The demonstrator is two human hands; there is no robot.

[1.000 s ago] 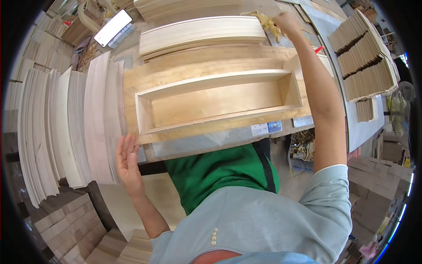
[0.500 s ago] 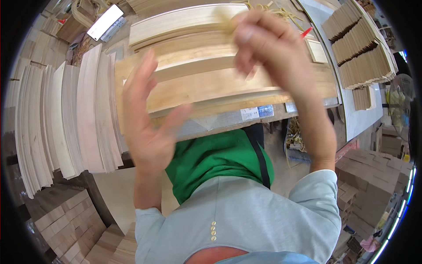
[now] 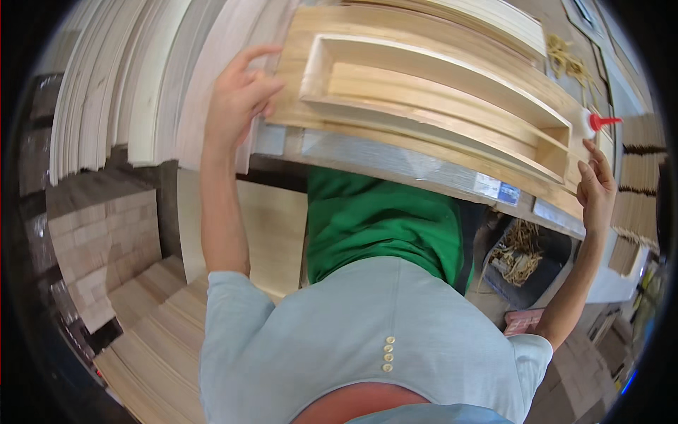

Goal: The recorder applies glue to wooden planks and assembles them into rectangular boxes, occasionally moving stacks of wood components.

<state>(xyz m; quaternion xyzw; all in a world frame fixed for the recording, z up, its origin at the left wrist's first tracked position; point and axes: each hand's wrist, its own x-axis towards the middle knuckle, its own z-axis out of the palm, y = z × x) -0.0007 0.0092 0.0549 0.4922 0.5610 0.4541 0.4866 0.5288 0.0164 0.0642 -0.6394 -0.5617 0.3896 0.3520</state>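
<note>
At the left end of a long, shallow wooden tray (image 3: pixel 431 106), the left hand (image 3: pixel 236 99) is seen with its fingers spread and curled loosely, the fingertips resting against the tray's flat outer border. Nothing is clasped; the hand is open and pressed on the wood. At the opposite end, the right hand (image 3: pixel 597 191) is laid against the tray's right corner, fingers extended upward along the edge and likewise not closed around anything. The tray is thus bracketed between both hands, well apart from each other.

The tray is made of pale wood, with a raised rectangular frame set on a wider flat board, and a few thin wooden slats (image 3: pixel 424 99) are lying lengthwise inside the frame. It is resting on a workbench (image 3: pixel 395 159), whose grey metal front edge is visible just below it, with small labels stuck near the right side.

Beyond the tray, a stack of pale boards (image 3: pixel 487 21) is laid along the bench. A white glue bottle with a red nozzle (image 3: pixel 592 124) is standing just beside the tray's right end. To the left, many light planks (image 3: pixel 127 85) are stacked on edge. Below the bench, a green apron (image 3: pixel 381 226) and a light blue shirt (image 3: pixel 367 332) are worn by the person, and a dark bin of wood scraps (image 3: pixel 519 258) is placed on the floor.
</note>
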